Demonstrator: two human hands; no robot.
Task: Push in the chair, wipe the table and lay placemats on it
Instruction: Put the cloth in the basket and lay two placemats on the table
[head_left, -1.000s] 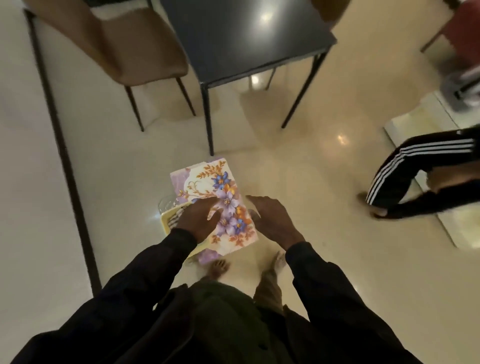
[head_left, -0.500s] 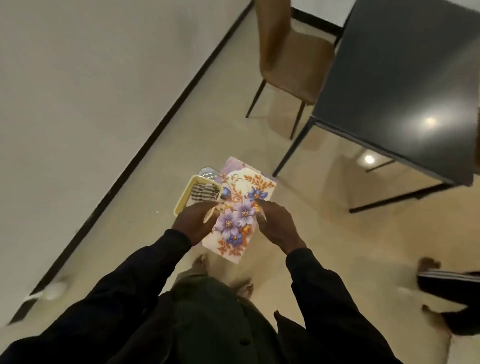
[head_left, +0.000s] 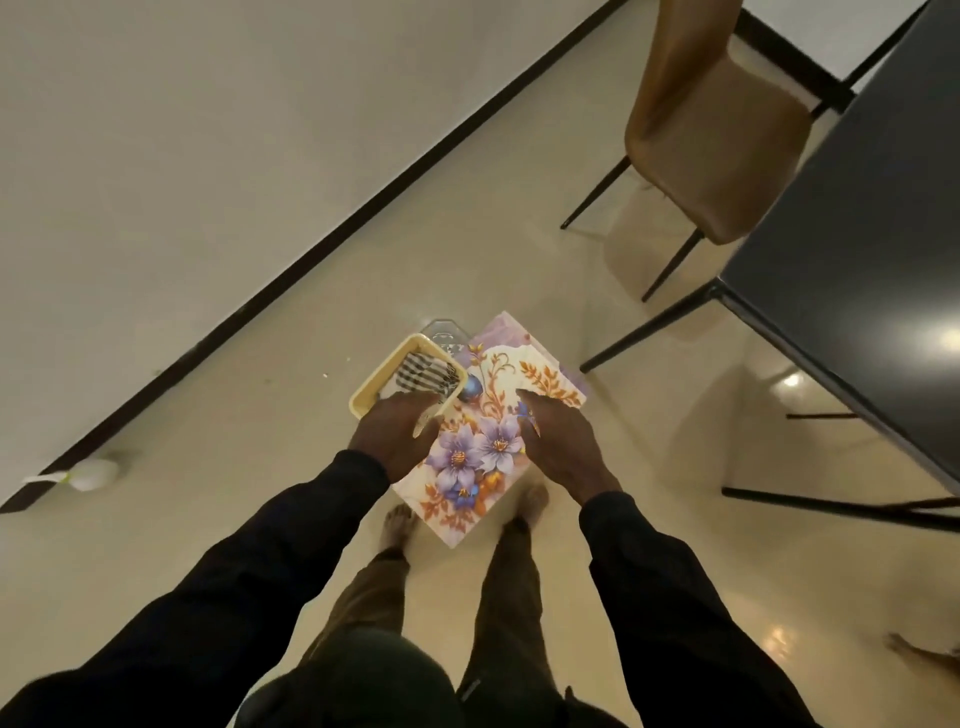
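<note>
Place: a home dining area is indicated | Furniture: a dark bench (head_left: 857, 260) on thin black legs is seen, a tan padded chair (head_left: 711, 130) beside it | Room: a glossy cream floor (head_left: 311, 467) is bounded by a plain wall (head_left: 182, 130) with dark skirting (head_left: 311, 257) | Domestic signs: bare feet (head_left: 397, 525) are shown, floral placemats (head_left: 478, 452) are held

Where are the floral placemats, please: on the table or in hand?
In hand: the left hand and right hand hold the floral placemats, stacked, away from the table.

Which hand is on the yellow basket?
The left hand grips the yellow basket at its near rim; the right hand holds only the floral placemats.
</note>
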